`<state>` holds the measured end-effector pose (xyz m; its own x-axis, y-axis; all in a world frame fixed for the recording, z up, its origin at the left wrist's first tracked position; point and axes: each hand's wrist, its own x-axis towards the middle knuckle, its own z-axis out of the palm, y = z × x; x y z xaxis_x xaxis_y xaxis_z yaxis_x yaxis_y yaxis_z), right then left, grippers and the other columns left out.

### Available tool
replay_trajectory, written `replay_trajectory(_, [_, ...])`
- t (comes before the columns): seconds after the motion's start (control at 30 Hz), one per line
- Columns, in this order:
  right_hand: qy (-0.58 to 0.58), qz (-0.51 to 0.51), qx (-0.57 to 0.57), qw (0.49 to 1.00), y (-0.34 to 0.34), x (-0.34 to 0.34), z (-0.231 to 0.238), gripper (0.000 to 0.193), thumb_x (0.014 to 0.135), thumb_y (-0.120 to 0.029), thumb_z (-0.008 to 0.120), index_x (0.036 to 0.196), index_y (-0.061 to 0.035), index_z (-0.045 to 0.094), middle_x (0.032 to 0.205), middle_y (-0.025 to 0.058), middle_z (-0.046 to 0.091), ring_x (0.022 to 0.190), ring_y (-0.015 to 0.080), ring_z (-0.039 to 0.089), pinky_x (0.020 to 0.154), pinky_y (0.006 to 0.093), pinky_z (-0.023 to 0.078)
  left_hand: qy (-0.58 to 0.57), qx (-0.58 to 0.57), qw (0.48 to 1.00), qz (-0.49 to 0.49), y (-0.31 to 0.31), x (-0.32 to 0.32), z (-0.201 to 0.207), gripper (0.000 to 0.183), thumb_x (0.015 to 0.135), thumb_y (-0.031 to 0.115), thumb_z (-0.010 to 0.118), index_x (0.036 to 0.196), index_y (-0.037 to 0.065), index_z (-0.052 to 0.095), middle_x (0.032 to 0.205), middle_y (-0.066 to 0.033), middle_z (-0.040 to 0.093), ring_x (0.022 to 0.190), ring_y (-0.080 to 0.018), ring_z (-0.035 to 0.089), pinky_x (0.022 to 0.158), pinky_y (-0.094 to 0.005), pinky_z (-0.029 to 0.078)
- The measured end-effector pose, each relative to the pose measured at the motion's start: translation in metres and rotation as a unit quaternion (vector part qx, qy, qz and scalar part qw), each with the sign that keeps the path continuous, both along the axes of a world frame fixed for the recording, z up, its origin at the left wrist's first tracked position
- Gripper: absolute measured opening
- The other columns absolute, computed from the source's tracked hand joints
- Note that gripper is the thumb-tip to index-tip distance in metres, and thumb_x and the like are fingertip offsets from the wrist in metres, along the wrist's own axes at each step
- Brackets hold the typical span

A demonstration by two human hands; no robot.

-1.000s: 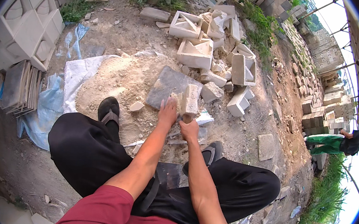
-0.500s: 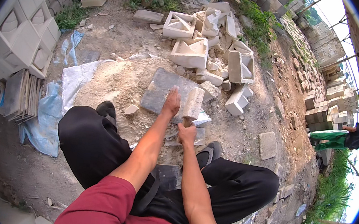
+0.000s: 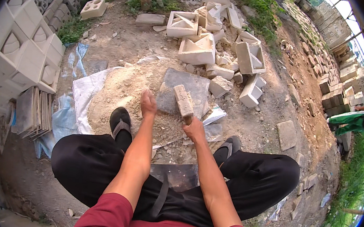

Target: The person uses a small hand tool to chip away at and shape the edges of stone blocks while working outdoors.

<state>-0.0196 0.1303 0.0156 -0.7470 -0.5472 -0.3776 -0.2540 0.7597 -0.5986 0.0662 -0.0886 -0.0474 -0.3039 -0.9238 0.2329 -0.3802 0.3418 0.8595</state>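
Observation:
My right hand [image 3: 195, 129] is closed around the short handle of a mallet [image 3: 183, 101], whose pale, dusty block head lies over the slab. A dark grey square slab [image 3: 198, 88] rests flat on the ground in front of me, thinly dusted. Just off its left edge is my left hand [image 3: 149, 103], its fingers stretched out above the heap of crushed, sandy rubble [image 3: 117, 93]. I make out nothing in that hand. White sacking [image 3: 82, 98] shows under the heap's left side.
Broken pale blocks [image 3: 197, 49] pile up beyond the slab. Moulded blocks [image 3: 23, 59] are stacked on the left, above thin boards [image 3: 35, 113]. A flat stone [image 3: 286, 135] lies to the right. Another person [image 3: 350, 118] in green trousers is at far right.
My left hand has moved left off the slab to over the rubble. The mallet has shifted slightly left, its head tilting left. A loose stone chunk left of the slab no longer shows.

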Motion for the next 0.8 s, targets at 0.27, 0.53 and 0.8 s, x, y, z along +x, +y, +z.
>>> replay_trajectory(0.27, [0.040, -0.017, -0.054, 0.998, -0.059, 0.008, 0.023, 0.053, 0.068, -0.034, 0.070, 0.093, 0.0121, 0.061, 0.091, 0.0328, 0.064, 0.093, 0.0438, 0.063, 0.081, 0.0450, 0.051, -0.183, -0.014, 0.972, -0.145, 0.016, 0.020, 0.004, 0.047, 0.083, 0.015, 0.057, 0.125, -0.006, 0.050, 0.126, -0.0269, 0.052, 0.120, -0.0407, 0.046, 0.106, -0.0463, 0.032])
replay_trajectory(0.53, [0.043, -0.051, -0.062, 0.996, -0.066, 0.002, -0.002, 0.051, 0.073, -0.033, 0.067, 0.098, 0.0116, 0.058, 0.095, 0.0343, 0.062, 0.095, 0.0447, 0.061, 0.083, 0.0469, 0.050, -0.183, -0.011, 0.977, -0.109, 0.028, 0.018, -0.004, 0.051, 0.079, 0.013, 0.061, 0.125, -0.007, 0.049, 0.120, -0.0275, 0.054, 0.117, -0.0408, 0.047, 0.106, -0.0464, 0.032])
replay_trajectory(0.8, [0.075, -0.113, -0.079, 0.988, -0.019, -0.017, 0.007, 0.053, 0.079, -0.036, 0.062, 0.103, 0.0110, 0.057, 0.096, 0.0333, 0.063, 0.093, 0.0458, 0.062, 0.082, 0.0481, 0.049, -0.253, 0.021, 0.961, -0.111, 0.042, 0.012, 0.002, 0.069, 0.077, 0.022, 0.069, 0.133, -0.005, 0.040, 0.131, -0.0223, 0.045, 0.129, -0.0368, 0.036, 0.112, -0.0449, 0.024])
